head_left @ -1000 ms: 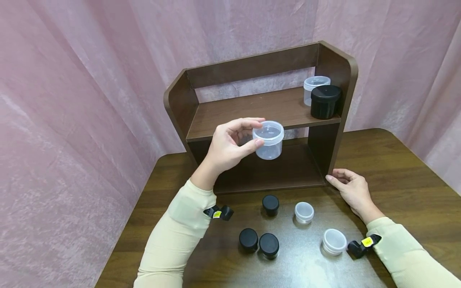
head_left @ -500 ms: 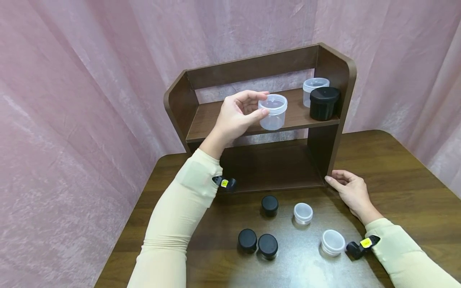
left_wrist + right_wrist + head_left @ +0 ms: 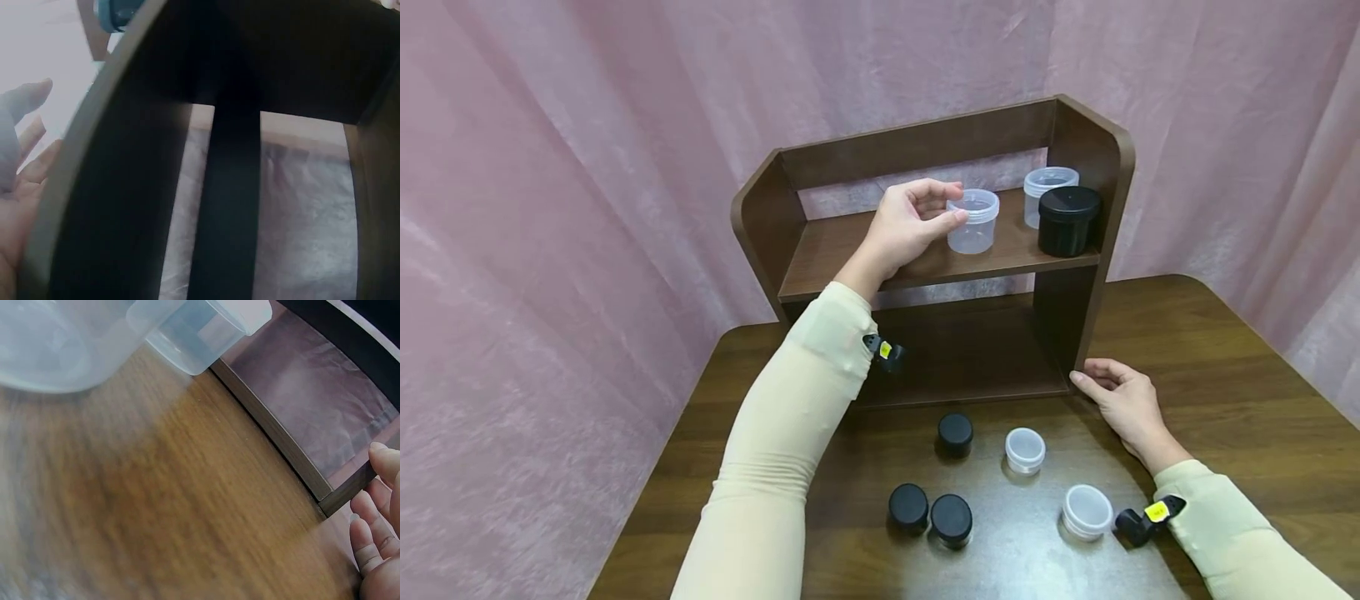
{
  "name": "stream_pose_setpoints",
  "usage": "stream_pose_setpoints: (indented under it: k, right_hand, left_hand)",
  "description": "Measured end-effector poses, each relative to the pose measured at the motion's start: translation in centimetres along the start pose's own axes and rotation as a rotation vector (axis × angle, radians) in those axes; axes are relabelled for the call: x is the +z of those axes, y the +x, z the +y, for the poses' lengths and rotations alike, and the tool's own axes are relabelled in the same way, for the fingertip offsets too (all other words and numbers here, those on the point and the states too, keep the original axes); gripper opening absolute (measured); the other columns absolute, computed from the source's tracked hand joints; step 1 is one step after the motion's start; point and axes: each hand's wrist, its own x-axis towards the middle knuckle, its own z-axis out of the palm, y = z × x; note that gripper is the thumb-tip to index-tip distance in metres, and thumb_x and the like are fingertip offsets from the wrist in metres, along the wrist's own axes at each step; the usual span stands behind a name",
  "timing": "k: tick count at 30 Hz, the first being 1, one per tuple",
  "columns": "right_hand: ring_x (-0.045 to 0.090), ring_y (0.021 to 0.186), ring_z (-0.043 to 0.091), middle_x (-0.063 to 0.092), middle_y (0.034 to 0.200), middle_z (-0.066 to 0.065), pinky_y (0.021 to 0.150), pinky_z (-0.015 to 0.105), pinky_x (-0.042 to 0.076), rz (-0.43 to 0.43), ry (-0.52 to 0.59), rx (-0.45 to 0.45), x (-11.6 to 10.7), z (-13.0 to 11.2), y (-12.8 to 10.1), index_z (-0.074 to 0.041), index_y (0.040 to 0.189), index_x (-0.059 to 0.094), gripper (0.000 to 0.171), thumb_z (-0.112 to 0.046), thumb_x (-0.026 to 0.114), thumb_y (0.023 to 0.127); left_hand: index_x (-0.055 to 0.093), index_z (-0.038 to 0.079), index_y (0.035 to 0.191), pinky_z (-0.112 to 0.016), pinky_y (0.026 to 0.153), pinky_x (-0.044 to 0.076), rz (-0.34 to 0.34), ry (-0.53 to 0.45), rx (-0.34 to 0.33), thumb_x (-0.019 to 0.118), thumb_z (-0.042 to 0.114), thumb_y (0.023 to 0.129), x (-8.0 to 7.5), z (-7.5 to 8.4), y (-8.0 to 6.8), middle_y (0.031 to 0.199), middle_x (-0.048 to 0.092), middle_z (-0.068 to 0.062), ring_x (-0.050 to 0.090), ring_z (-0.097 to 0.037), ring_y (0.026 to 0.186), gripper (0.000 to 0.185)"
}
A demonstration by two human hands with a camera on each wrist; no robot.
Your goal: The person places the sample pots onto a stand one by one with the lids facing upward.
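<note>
My left hand (image 3: 904, 223) pinches a clear plastic jar (image 3: 973, 232) by its rim, thumb in front and fingers behind, over the front of the upper board of a brown wooden shelf (image 3: 865, 243). In the left wrist view the fingers (image 3: 31, 97) show at the left edge, partly behind the board. To the right on that board stand another clear jar (image 3: 1036, 193) and a black-lidded dark jar (image 3: 1064, 229). My right hand (image 3: 1126, 410) holds the lower front edge of the shelf's right side panel. The right wrist view has its thumb (image 3: 382, 459) against the wood.
On the table (image 3: 1210, 358), before the shelf, are several small jars: black-lidded ones (image 3: 955, 434) (image 3: 908, 507) (image 3: 951, 520) and white-lidded ones (image 3: 1025, 450) (image 3: 1087, 511). A pink curtain (image 3: 587, 208) hangs behind.
My left hand has raised the clear jar from in front of the lower opening to the upper board, slightly rightward. The right hand has stayed at the side panel.
</note>
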Motion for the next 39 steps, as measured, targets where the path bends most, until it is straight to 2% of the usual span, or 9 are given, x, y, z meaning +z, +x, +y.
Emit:
stream_pose_setpoints:
  k: [7,10,25,35,39]
  right_hand:
    - [0.057,0.083,-0.007,0.061,0.092,-0.019,0.068,0.008,0.047,-0.001,-0.007,-0.008,-0.1,-0.2,0.2,0.001,0.115,0.064,0.044,-0.032,0.072,0.087]
    - [0.057,0.084,-0.007,0.061,0.093,-0.019,0.068,0.008,0.047,0.0,-0.006,-0.005,-0.2,-0.2,0.2,0.001,0.115,0.064,0.044,-0.032,0.072,0.087]
    - [0.057,0.084,-0.006,0.061,0.092,-0.019,0.067,0.009,0.047,-0.008,0.003,0.002,-0.2,-0.5,-0.3,0.002,0.116,0.063,0.045,-0.032,0.072,0.087]
    - [0.057,0.084,-0.005,0.064,0.098,-0.007,0.068,0.009,0.047,-0.003,-0.002,-0.013,-0.3,-0.6,-0.3,0.003,0.115,0.063,0.043,-0.029,0.072,0.088]
    - [0.057,0.085,-0.006,0.065,0.098,-0.006,0.069,0.009,0.047,-0.008,0.001,-0.017,-0.3,-0.6,-0.3,0.003,0.116,0.063,0.043,-0.029,0.072,0.088]
  left_hand:
    - [0.071,0.0,0.103,-0.021,0.086,0.051,0.062,0.176,0.066,0.075,0.008,0.084,0.4,-0.2,0.6,0.124,0.064,-0.007,0.066,-0.014,0.103,0.022]
    - [0.072,0.001,0.103,-0.021,0.085,0.051,0.063,0.205,0.065,0.075,0.009,0.084,0.7,0.0,1.0,0.122,0.066,-0.005,0.066,-0.012,0.102,0.021]
    - [0.072,-0.004,0.1,-0.017,0.086,0.049,0.038,0.123,0.042,0.075,0.005,0.083,1.7,-0.3,2.4,0.115,0.069,-0.008,0.066,-0.009,0.101,0.02]
    - [0.071,-0.004,0.101,-0.016,0.086,0.049,0.04,0.107,0.042,0.074,0.004,0.084,2.1,-0.3,2.7,0.116,0.068,-0.008,0.066,-0.009,0.102,0.02]
    - [0.071,-0.003,0.102,-0.015,0.086,0.049,0.034,0.104,0.039,0.073,0.004,0.084,2.4,-0.3,2.8,0.117,0.068,-0.007,0.065,-0.007,0.101,0.02]
